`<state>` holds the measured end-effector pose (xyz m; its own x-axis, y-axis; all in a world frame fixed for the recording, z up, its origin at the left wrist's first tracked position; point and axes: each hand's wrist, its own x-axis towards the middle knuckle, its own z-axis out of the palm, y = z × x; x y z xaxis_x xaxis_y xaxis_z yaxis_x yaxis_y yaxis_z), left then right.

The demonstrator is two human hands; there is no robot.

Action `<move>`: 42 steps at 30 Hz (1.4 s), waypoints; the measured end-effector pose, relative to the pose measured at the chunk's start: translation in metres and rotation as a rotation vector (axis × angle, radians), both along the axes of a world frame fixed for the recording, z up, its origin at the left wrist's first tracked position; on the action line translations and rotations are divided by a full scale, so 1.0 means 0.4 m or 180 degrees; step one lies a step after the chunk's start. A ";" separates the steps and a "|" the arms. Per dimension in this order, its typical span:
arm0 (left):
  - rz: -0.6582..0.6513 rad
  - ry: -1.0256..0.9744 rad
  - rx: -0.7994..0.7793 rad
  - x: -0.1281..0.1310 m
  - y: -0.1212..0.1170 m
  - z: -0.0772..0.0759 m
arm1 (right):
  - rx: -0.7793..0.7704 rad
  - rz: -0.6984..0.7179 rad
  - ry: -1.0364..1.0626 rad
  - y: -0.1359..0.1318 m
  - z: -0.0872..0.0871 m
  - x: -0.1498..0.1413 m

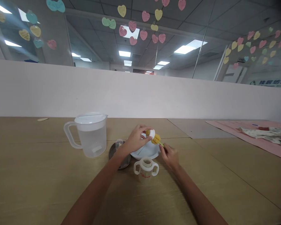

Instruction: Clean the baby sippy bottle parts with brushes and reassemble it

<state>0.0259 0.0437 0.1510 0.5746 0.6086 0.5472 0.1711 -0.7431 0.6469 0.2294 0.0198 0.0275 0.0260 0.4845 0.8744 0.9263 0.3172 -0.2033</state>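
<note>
My left hand [138,137] grips a small white bottle collar [152,134] above a white basin [146,151]. Through the collar passes the yellow sponge head of a bottle brush [156,139]. The brush's thin green-yellow handle is pinched in my right hand [170,156], to the right of the basin. Closer to me a clear baby bottle [146,168] with two white handles stands upright, its mouth uncovered. Left of the basin, partly behind my left forearm, lies a round dark metal dish [112,151] with a clear dome-shaped cap [119,143] at it.
A lidded translucent pitcher [93,137] holding liquid stands at the left. On the right a pink cloth [224,131] lies under a patterned cloth [264,134]. Beyond the brown tabletop [37,181] rises a low white wall [107,93] with glass above it.
</note>
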 end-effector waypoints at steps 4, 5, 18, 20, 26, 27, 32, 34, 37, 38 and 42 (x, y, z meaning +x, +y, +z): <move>-0.0005 -0.0056 0.0020 0.003 -0.004 0.004 | 0.0142 0.0112 -0.0102 -0.007 0.000 0.005; -0.0024 -0.0028 -0.0006 0.002 -0.008 0.007 | 0.0220 0.0108 -0.0118 -0.010 0.000 0.006; -0.0289 0.0191 -0.0541 -0.030 -0.043 0.057 | 0.0253 -0.0049 -0.0254 -0.014 0.015 -0.016; -0.0227 0.0169 -0.0561 -0.034 -0.042 0.062 | 0.0308 0.0053 -0.0263 -0.017 0.013 -0.020; -0.0201 0.0406 -0.0386 -0.038 -0.034 0.056 | 0.0249 0.0157 0.0047 -0.014 0.005 -0.021; -0.0246 0.0442 -0.0383 -0.037 -0.037 0.055 | 0.0208 0.0148 0.0089 -0.013 0.006 -0.021; -0.0419 0.0270 -0.0302 -0.034 -0.058 0.070 | 0.0151 0.0206 0.0122 -0.008 0.003 -0.042; -0.0358 0.0248 -0.0271 -0.039 -0.057 0.074 | 0.0158 0.0338 0.0024 -0.008 -0.003 -0.050; -0.0245 0.0360 -0.0206 -0.049 -0.046 0.070 | 0.0262 0.0458 -0.0143 -0.011 -0.008 -0.045; -0.0232 0.0414 -0.0173 -0.051 -0.042 0.067 | 0.0311 0.0466 -0.0155 -0.012 -0.007 -0.039; -0.0264 0.0673 -0.0042 -0.047 -0.047 0.060 | 0.0328 0.0490 0.0150 -0.017 0.000 -0.017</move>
<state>0.0071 0.0249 0.1748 0.7240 0.5609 0.4016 0.2427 -0.7520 0.6128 0.2228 0.0131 0.0277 0.0004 0.3937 0.9192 0.8555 0.4759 -0.2042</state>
